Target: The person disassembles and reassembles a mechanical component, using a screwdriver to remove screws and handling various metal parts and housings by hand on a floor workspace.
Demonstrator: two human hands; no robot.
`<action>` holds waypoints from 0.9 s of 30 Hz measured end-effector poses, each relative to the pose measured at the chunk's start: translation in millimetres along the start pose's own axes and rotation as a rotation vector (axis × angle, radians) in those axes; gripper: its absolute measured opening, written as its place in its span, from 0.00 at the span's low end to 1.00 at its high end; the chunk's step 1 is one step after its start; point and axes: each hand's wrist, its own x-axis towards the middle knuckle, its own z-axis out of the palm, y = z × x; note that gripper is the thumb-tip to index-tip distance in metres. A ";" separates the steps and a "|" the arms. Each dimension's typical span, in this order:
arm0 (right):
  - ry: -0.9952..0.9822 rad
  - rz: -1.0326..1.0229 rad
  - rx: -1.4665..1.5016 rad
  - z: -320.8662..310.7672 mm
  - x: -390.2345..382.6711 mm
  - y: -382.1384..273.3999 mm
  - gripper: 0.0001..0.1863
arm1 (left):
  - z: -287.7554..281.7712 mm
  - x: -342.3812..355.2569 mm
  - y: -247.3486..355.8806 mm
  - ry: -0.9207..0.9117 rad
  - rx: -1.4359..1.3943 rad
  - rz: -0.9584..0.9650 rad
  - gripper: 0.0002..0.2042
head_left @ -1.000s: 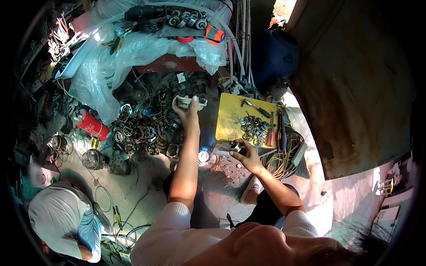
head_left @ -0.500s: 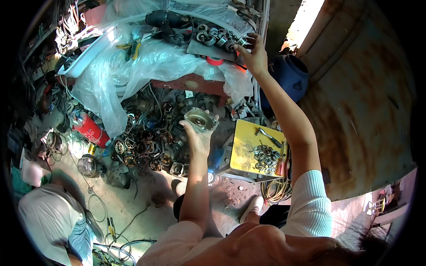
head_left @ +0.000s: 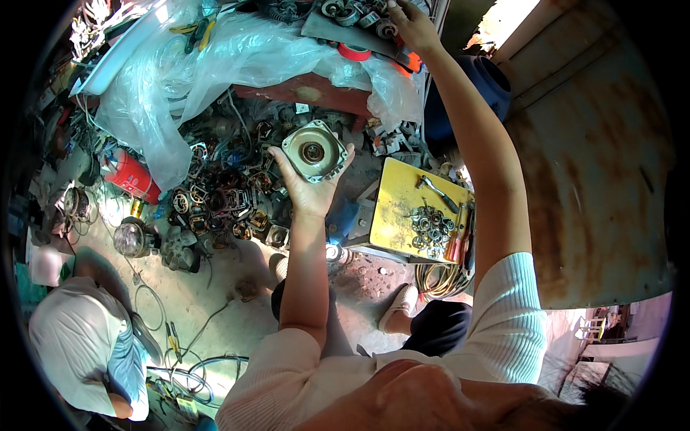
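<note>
Left hand [head_left: 310,188] cupped round motor end cover [head_left: 314,151] loosely; right hand [head_left: 408,23], grip unclear, reached 12 o'clock among bearings [head_left: 357,13]; cover risked slipping.

bearings [head_left: 425,224] lie on a metal box [head_left: 394,208], right of the motor parts heap [head_left: 230,194], below the plastic sheet [head_left: 237,57].

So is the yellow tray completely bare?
No, the yellow tray carries a pile of small metal rings and a wrench.

left hand [head_left: 310,188] palm-up, fingers cupped, right hand [head_left: 411,26] outstretched
</note>
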 end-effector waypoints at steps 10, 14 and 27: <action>0.004 -0.042 -0.259 -164.1 -242.3 22.0 0.27 | 10.1 -5.3 -25.3 0.107 0.061 -0.070 0.43; 0.049 0.477 -0.231 -240.4 -344.9 105.9 0.24 | 17.3 -18.2 -52.5 0.108 0.116 -0.187 0.43; -0.146 0.946 -0.626 -166.7 -464.2 162.3 0.35 | 24.2 -62.0 -102.9 0.200 0.392 -0.433 0.34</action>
